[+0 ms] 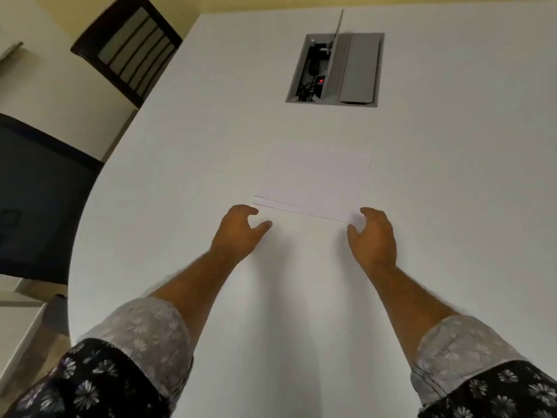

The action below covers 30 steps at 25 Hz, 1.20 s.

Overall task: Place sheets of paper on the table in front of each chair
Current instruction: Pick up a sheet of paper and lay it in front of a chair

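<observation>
A: Head view. Where are the sheets of paper [313,182]?
B: Small stack flat on the white surface [452,206], mid-table, below the cable box [334,69].
A: Hands?
B: Left hand [239,229] and right hand [375,236] at the stack's near corners, fingers [250,210] loosely spread, pinching nothing. Chair [129,46] far left.

Cable box [335,69] recessed in top w/ lid flap [338,31] up, black cables [305,91] + red LED [321,81] inside.
</observation>
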Tool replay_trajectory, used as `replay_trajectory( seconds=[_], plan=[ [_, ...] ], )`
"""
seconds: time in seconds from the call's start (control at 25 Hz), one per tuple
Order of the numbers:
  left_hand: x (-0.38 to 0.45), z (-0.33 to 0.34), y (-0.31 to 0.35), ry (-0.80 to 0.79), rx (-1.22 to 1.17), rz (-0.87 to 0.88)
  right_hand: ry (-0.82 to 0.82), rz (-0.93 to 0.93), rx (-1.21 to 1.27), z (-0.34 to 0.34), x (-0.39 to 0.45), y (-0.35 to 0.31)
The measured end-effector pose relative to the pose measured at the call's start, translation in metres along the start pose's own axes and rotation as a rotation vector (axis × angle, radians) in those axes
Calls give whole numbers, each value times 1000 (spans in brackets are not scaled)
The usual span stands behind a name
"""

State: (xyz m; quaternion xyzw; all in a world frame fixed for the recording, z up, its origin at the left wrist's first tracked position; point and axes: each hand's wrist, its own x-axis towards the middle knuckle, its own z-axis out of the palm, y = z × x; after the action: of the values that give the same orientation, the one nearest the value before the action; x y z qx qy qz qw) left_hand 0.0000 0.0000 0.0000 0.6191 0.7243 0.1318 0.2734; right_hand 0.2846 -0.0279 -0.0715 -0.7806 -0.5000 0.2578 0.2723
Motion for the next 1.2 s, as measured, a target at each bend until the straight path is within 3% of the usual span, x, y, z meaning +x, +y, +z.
replay_trajectory(
  seconds=[0.16, 0.36, 0.56, 0.92, 1.04, 1.2],
  plan=[
    [30, 19, -2, -57, -18, -139, 19, -116, -192, 22, 22, 20],
    [81, 38, 0, 48, -102, -217, 165, -194, -262, 48, 22, 44],
    [114, 46, -1, 79, -205, -343, 180, -203, -336, 53, 22, 42],
    [126, 45, 19, 271, -371, -342, 187, -187, -360, 52, 24, 39],
    [132, 45, 25, 218, -436, -456, 191, -191, -367, 52, 22, 40],
    [137, 52, 14, 100, -317, -539, 200, -185, -369, 53, 23, 40]
  ],
)
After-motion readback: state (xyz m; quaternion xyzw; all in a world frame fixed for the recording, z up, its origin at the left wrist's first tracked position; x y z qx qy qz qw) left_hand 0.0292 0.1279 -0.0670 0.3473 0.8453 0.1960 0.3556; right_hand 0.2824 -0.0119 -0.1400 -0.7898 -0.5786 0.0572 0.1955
